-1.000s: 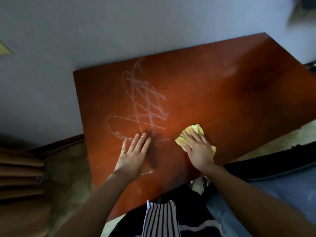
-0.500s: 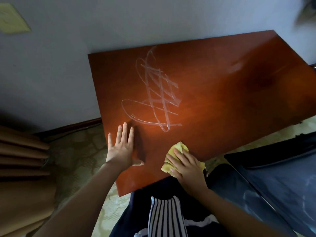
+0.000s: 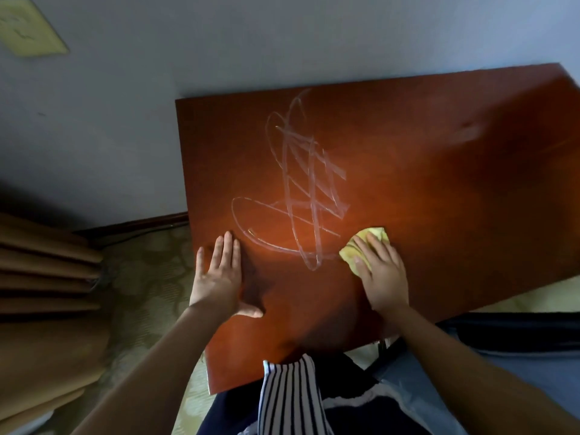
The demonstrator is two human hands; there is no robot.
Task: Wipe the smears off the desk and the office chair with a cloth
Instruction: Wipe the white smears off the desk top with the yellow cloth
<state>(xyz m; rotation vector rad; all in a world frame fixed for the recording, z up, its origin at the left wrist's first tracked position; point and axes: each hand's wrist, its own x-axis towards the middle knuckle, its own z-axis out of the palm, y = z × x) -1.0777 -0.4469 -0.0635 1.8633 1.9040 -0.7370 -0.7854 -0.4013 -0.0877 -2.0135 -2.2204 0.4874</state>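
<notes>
Pale blue-grey painted wall [image 3: 282, 32] across the whole far side. High on it at far left, a flat yellowish-green rectangular plate [image 3: 29, 26], seen at a slant. At left, tan fabric curtain [image 3: 40, 293] in deep horizontal-looking folds, reaching toward the near edge. Dark wooden skirting board [image 3: 141, 221] along the wall's foot, with a thin dark cable [image 3: 135, 235] just beside it. Cream-green patterned floor [image 3: 147, 277] right of the curtain. Nearest, at bottom centre, black-and-white striped cloth [image 3: 288, 400] against a dark navy garment [image 3: 232, 412].
</notes>
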